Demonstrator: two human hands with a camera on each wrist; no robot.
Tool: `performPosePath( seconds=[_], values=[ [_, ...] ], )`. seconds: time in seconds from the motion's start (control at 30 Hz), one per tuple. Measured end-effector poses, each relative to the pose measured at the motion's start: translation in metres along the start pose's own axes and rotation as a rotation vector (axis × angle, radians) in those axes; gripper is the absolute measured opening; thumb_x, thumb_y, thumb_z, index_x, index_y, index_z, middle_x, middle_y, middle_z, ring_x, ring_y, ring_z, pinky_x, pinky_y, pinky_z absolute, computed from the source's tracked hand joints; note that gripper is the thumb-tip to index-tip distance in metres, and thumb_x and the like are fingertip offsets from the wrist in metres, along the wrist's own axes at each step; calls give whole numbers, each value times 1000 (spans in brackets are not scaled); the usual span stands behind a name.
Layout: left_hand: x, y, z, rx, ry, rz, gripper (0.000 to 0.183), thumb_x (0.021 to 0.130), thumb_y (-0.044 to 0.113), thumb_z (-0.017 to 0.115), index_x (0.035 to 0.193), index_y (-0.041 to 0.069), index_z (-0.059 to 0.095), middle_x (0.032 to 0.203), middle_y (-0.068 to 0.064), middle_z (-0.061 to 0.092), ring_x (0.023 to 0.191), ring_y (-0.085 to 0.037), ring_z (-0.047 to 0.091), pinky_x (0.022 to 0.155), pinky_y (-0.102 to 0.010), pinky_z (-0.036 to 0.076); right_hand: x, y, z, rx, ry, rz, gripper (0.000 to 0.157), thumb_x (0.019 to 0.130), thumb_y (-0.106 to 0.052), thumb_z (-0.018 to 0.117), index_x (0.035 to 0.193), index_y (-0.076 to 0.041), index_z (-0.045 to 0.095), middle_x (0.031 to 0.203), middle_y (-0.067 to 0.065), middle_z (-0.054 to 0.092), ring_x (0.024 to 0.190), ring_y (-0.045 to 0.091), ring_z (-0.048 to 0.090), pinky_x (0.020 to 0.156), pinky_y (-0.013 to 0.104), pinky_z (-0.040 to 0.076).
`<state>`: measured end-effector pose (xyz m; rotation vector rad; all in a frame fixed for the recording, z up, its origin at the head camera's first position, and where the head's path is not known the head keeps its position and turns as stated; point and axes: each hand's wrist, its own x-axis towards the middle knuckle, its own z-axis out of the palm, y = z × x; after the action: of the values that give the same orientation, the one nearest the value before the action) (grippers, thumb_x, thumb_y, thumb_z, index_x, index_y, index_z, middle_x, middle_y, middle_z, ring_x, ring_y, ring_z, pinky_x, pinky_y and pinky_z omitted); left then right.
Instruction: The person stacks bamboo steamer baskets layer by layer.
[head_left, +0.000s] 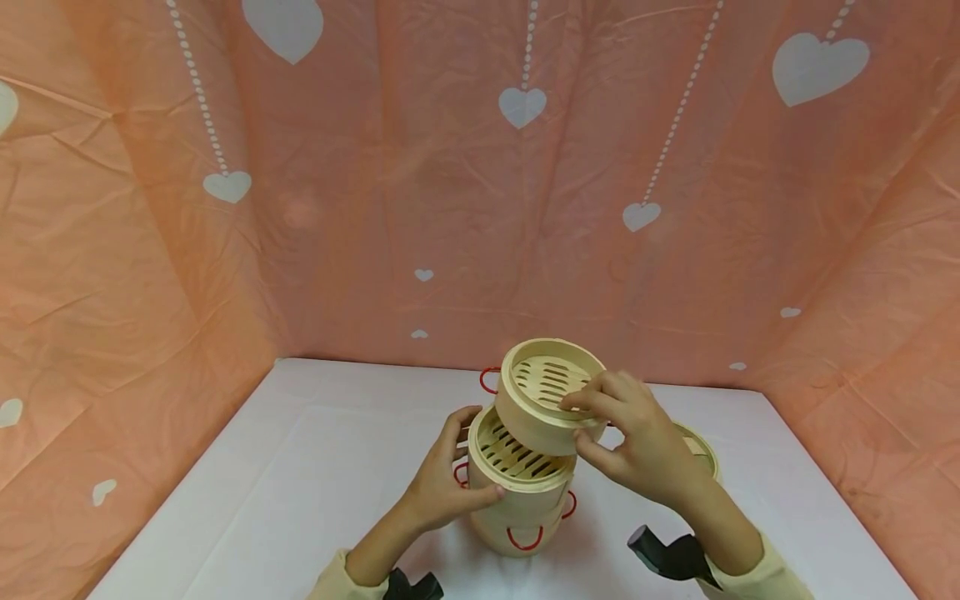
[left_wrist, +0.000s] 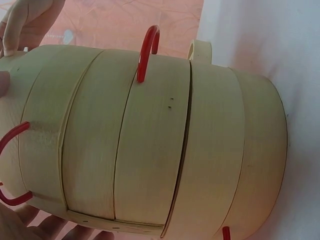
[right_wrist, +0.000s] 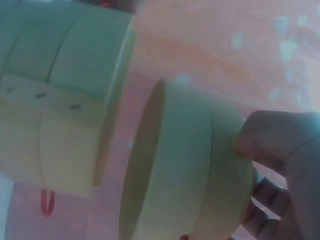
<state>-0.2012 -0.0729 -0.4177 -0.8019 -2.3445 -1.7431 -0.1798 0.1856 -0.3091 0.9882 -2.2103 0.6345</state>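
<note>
Right hand [head_left: 637, 433] pinches rim of pale bamboo round steamer tier with slatted floor [head_left: 536, 425], thumb outside, fingers inside. Left hand [head_left: 446, 479] curls round upper side of pale bamboo cylindrical steamer stack with red loop handles [head_left: 536, 504]. Work looks midway: lower tiers seated together; held tier unseated, raised over stack, gap showing in right wrist view. Partly hidden round bamboo piece [head_left: 700, 448] also off stack, rightward. Held tier tilted, slatted face upward; stack's long axis upright on white table [head_left: 300, 467].

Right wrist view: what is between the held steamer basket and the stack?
The right wrist view shows a bare gap between basket and stack.
</note>
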Motion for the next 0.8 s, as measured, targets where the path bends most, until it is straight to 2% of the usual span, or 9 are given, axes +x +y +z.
performPosePath(
  seconds=[0.3,0.5,0.6,0.8],
  values=[
    [0,2,0,7,5,30,92,66,28,83,143,19,33,136,-2,50,123,-28,51,96,-41,47,-1,-6,7,10,-10,-27,33,70,-8,70,100,-21,68,93,-13,57,90,6,48,82,31,36],
    [0,3,0,-52,1,-31,91,66,25,83,142,17,33,134,-6,50,123,-28,50,96,-43,48,-2,-9,12,17,-5,-60,34,70,-7,70,100,-21,68,93,-12,57,91,8,50,87,32,37],
    [0,3,1,-89,-7,-56,89,67,22,83,141,16,34,134,-8,50,122,-28,51,93,-41,50,-2,-12,14,16,-8,-73,34,69,-7,71,100,-21,69,93,-11,57,91,8,50,86,31,37],
    [0,3,0,-83,-4,-83,86,67,22,83,138,18,35,134,-10,49,120,-29,54,91,-39,51,-2,-15,16,11,-14,-89,35,69,-8,71,101,-21,69,91,-12,56,89,7,49,85,29,38]
  ],
)
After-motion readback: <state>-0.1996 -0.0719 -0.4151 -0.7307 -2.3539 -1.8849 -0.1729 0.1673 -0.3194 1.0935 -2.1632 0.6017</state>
